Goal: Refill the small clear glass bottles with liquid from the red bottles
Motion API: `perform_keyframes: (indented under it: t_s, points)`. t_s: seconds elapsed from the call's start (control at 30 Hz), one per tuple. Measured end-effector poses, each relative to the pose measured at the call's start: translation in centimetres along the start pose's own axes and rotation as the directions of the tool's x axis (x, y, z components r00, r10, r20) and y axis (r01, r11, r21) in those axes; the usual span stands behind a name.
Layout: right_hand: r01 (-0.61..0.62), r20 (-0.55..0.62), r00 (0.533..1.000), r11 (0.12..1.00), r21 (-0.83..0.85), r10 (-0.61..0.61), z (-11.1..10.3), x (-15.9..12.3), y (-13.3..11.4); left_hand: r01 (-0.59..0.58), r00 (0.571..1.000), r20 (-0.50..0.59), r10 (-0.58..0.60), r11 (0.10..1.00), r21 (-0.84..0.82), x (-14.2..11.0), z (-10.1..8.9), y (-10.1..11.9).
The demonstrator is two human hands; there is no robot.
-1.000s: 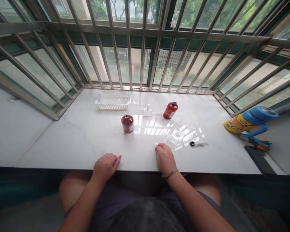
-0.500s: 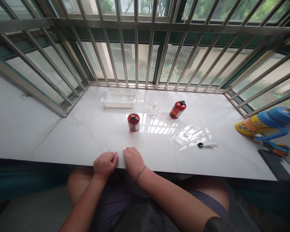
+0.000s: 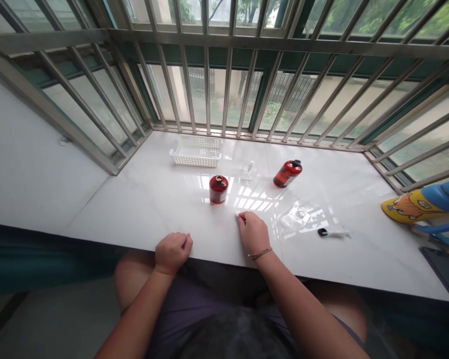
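My left hand (image 3: 173, 252) rests in a loose fist on the table's front edge, with nothing seen in it. Farther right, my right hand (image 3: 253, 233) lies low over the tabletop, fingers pressed together; a small pale spot shows at the fingertips, too small to name. Just beyond the hands stands a red bottle (image 3: 219, 192) with an uncapped neck. Behind and right of it is a second red bottle (image 3: 286, 174) with a black cap. To the right of my right hand lie a clear plastic packet (image 3: 295, 215) and a black-ended piece with a clear stem (image 3: 323, 232).
A white perforated basket (image 3: 195, 160) sits near the window bars, beside a clear plastic piece (image 3: 249, 170). At the right are a yellow and blue drinking bottle (image 3: 411, 205) and a dark phone (image 3: 439, 269). Metal bars (image 3: 228, 89) enclose the table's back and sides.
My right hand has moved right and forward, away from my left hand, its fingers still closed. My left hand stays at the edge. The view has shifted slightly.
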State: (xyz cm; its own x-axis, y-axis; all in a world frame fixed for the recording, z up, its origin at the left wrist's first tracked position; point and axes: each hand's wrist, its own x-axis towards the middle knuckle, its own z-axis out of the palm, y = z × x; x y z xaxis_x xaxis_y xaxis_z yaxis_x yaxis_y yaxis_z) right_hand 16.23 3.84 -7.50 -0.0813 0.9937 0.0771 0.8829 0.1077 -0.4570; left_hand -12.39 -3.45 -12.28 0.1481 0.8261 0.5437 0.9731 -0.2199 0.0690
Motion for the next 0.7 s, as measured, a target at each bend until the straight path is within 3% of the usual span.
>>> perform_keyframes:
  t_s: [0.1,0.23,0.43,0.57,0.7]
  points:
    - [0.011,0.011,1.000,0.999,-0.034,-0.011,1.7,1.1,-1.6,0.006,1.000,-0.008,-0.006,1.000,0.001,0.0,-0.1,0.1]
    - [0.087,0.086,0.993,0.996,-0.011,-0.086,4.4,2.4,-5.9,0.003,1.000,-0.003,-0.003,1.000,0.010,0.1,-0.2,0.1]
    - [0.142,0.223,0.956,0.965,0.220,-0.191,6.1,1.2,-10.7,0.002,1.000,0.027,-0.002,1.000,0.001,-0.2,-0.1,-0.1]
    - [0.028,0.298,0.933,0.866,0.499,-0.202,5.6,-0.2,-10.0,0.017,0.998,0.066,-0.016,1.000,-0.017,-0.4,0.0,-0.2]
    - [-0.236,0.372,0.923,0.621,0.747,-0.097,3.8,-0.9,-6.2,0.036,0.996,0.084,-0.036,0.999,0.008,-0.5,-0.2,0.0]
